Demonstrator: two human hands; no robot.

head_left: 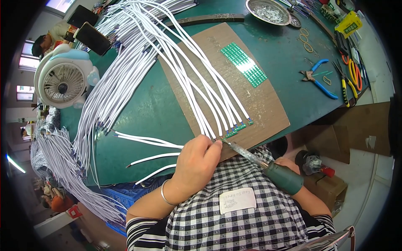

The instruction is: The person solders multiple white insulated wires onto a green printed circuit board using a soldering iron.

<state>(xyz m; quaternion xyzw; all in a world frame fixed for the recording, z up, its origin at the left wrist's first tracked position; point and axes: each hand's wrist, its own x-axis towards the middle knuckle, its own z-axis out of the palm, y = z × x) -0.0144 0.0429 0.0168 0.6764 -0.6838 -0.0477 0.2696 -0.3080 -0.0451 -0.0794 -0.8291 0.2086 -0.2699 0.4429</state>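
The left hand [196,164] has its fingers [213,152] clamped on the ends of white cables [181,75] at a small green strip; the right hand [289,164], partly hidden, grips a soldering iron [285,178], tip just beside the left fingers. Beyond the fingertips are a brown board [266,113], a green circuit panel [245,64] on it, and, farther right on the desk [113,161], blue-handled pliers [320,85]

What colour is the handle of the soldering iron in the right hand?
The handle is dark green; it shows best in the head view.
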